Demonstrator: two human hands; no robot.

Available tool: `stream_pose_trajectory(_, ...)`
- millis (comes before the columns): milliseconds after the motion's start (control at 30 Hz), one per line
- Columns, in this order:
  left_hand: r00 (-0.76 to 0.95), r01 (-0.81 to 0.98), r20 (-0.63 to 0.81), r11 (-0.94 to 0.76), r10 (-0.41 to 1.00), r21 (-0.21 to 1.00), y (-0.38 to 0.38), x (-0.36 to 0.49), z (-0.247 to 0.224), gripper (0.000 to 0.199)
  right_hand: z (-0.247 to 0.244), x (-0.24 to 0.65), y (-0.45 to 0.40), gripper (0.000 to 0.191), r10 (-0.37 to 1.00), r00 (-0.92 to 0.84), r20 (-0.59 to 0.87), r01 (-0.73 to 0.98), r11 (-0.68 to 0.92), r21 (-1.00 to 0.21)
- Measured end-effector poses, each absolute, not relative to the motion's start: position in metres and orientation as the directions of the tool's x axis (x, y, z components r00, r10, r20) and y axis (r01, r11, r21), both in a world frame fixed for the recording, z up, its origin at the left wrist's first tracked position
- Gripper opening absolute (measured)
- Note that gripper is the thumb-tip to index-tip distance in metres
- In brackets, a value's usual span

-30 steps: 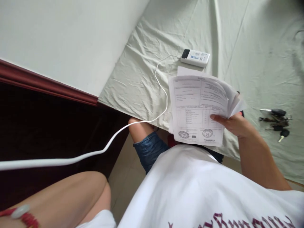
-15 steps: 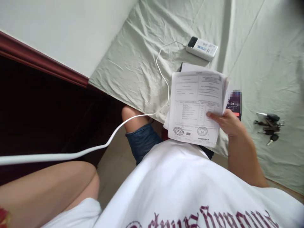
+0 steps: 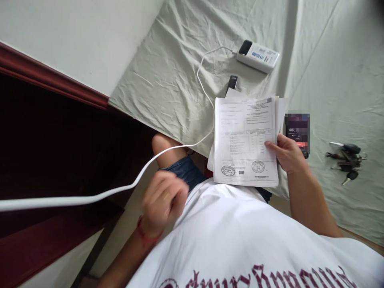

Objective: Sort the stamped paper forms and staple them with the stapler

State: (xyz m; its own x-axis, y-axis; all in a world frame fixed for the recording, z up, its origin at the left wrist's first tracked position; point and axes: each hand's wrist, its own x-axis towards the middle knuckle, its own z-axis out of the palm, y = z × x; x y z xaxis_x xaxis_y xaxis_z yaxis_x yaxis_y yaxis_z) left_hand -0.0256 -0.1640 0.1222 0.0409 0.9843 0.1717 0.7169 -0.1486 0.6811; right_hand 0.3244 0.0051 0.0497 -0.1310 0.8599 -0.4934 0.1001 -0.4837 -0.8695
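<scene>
My right hand (image 3: 288, 154) grips a stack of printed papers (image 3: 244, 140) by the right edge, with the thumb on top and the other fingers underneath. Two round stamps show near the bottom of the top sheet, and other sheets stick out unevenly behind it. Lower left of the papers, my left hand (image 3: 165, 202) hangs over my lap, slightly blurred. Its fingers are curled into a loose fist, and I see nothing in them. A red band (image 3: 147, 238) circles that wrist.
A white power bank (image 3: 258, 57) lies on the green sheet (image 3: 168, 72), with a white cable (image 3: 141, 176) running left. A black object (image 3: 232, 83) pokes out beyond the papers. Right of them are a phone (image 3: 297, 136) and a bunch of keys (image 3: 346, 158).
My left hand has come down into view at the lower left; before, only its bent arm showed. The papers have shifted slightly, still in my right hand, uncovering more of the black object and phone.
</scene>
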Motion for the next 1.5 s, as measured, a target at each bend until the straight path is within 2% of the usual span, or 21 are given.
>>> stream_pose_trajectory(67, -0.030, 0.633, 0.115, -0.070, 0.993, 0.771, -0.151, -0.018, 0.090, 0.024, 0.050, 0.320, 0.004, 0.038, 0.853, -0.148, -0.500, 0.088, -0.492, -0.866)
stream_pose_trajectory(167, -0.197, 0.412, -0.127, 0.199, 0.972, 0.889, -0.131, -0.004, 0.044, 0.036, 0.054, 0.316, 0.003, 0.041, 0.842, -0.179, -0.509, 0.081, -0.502, -0.861)
stream_pose_trajectory(267, -0.225, 0.275, -0.316, 0.371, 0.922, 0.887, -0.117, 0.006, 0.019, 0.047, 0.058, 0.314, 0.001, 0.041, 0.835, -0.192, -0.515, 0.064, -0.513, -0.856)
stream_pose_trajectory(400, -0.209, 0.140, -0.440, 0.472, 0.873, 0.870, -0.112, 0.010, 0.015, 0.051, 0.055, 0.314, -0.005, 0.035, 0.844, -0.142, -0.518, 0.074, -0.513, -0.855)
stream_pose_trajectory(533, -0.112, 0.056, -0.482, 0.490, 0.869, 0.870, -0.118, 0.011, 0.018, 0.044, 0.045, 0.313, -0.016, 0.032, 0.872, -0.091, -0.480, 0.148, -0.465, -0.873)
stream_pose_trajectory(633, -0.106, 0.049, -0.488, 0.495, 0.866, 0.867, -0.125, 0.017, 0.019, 0.039, 0.040, 0.312, -0.021, 0.028, 0.895, -0.075, -0.439, 0.198, -0.418, -0.887)
stream_pose_trajectory(867, -0.039, 0.050, -0.566, 0.568, 0.823, 0.822, -0.140, 0.029, 0.018, 0.044, 0.038, 0.315, -0.023, 0.022, 0.895, -0.068, -0.440, 0.219, -0.417, -0.882)
stream_pose_trajectory(1067, -0.096, -0.077, -0.492, 0.487, 0.865, 0.870, -0.134, 0.031, 0.021, 0.044, 0.038, 0.307, -0.027, 0.017, 0.902, -0.048, -0.428, 0.179, -0.414, -0.892)
stream_pose_trajectory(1167, -0.066, -0.325, -0.554, 0.507, 0.830, 0.798, -0.125, 0.037, 0.025, 0.045, 0.042, 0.296, -0.032, 0.021, 0.874, -0.028, -0.486, 0.079, -0.483, -0.872)
stream_pose_trajectory(1233, 0.007, -0.498, -0.623, 0.543, 0.782, 0.676, -0.119, 0.042, 0.027, 0.052, 0.048, 0.289, -0.034, 0.029, 0.813, -0.039, -0.581, -0.010, -0.582, -0.813)
stream_pose_trajectory(1300, 0.060, -0.599, -0.671, 0.565, 0.739, 0.567, -0.116, 0.044, 0.030, 0.061, 0.055, 0.284, -0.037, 0.037, 0.728, -0.077, -0.681, -0.090, -0.685, -0.723)
stream_pose_trajectory(1400, 0.105, -0.645, -0.725, 0.601, 0.680, 0.471, -0.118, 0.043, 0.034, 0.066, 0.066, 0.281, -0.040, 0.039, 0.622, -0.126, -0.773, -0.161, -0.782, -0.602)
stream_pose_trajectory(1500, 0.180, -0.603, -0.748, 0.673, 0.639, 0.429, -0.122, 0.040, 0.037, 0.063, 0.072, 0.282, -0.043, 0.036, 0.546, -0.158, -0.823, -0.180, -0.835, -0.520)
